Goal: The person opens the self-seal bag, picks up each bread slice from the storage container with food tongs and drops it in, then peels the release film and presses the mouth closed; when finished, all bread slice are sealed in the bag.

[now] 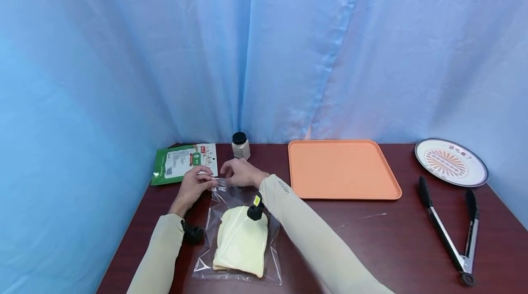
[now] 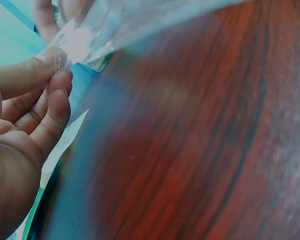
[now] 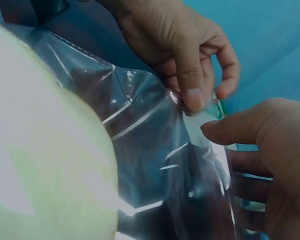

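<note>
A clear plastic bag (image 1: pixel 228 196) lies on the table with slices of white bread (image 1: pixel 242 244) stacked inside it. My left hand (image 1: pixel 193 186) pinches the top left corner of the bag between thumb and fingertips. At the same top edge, my right hand (image 1: pixel 244 173) has its thumb on the near side of the film and bent fingers behind it, as the right wrist view shows. The bread (image 3: pixel 45 145) fills the left of that view. Both hands are close together, with the bag's mouth raised slightly between them.
Behind the hands are a green and white packet (image 1: pixel 179 163) and a black-capped jar (image 1: pixel 241 146). An orange tray (image 1: pixel 340 170) lies right of centre. Farther right are a patterned plate (image 1: pixel 451 162) and black-tipped tongs (image 1: pixel 449 243). A thin clear strip (image 1: pixel 363 219) lies before the tray.
</note>
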Available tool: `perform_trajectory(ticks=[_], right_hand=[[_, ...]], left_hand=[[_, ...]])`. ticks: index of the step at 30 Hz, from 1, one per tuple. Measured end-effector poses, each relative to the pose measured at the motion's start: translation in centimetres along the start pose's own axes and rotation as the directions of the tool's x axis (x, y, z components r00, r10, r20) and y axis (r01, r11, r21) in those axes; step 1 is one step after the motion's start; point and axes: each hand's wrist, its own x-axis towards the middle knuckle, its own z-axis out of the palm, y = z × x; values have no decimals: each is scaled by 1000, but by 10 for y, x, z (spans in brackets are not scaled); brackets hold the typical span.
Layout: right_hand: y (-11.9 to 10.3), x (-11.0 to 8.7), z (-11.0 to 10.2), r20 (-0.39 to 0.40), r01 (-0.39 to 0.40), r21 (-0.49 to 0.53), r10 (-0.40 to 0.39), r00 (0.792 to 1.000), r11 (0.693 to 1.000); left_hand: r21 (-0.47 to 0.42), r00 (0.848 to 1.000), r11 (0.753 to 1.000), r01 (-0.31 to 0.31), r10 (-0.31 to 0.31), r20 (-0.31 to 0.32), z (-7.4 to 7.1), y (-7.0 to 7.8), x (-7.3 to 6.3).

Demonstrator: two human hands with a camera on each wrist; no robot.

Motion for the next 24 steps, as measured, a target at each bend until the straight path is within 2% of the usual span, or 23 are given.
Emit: perform_trajectory(ticks=[8, 13, 19, 24], right_hand=[[-4, 8, 5, -8, 47, -42, -47, 999, 998], [-1, 8, 3, 15, 57, -83, -56, 998, 995], [7, 3, -5, 92, -3, -13, 4, 996, 1000], [16, 0, -10, 106, -27, 2, 27, 994, 1000]], left_hand=[[-1, 1000, 1000, 4, -4, 2, 5, 3, 0], [-10, 1000, 1000, -3, 4, 9, 6, 1, 1], [10, 1000, 1000, -2, 2, -11, 3, -1, 0], [-9, 1000, 1000, -2, 2, -6, 1, -1, -1]])
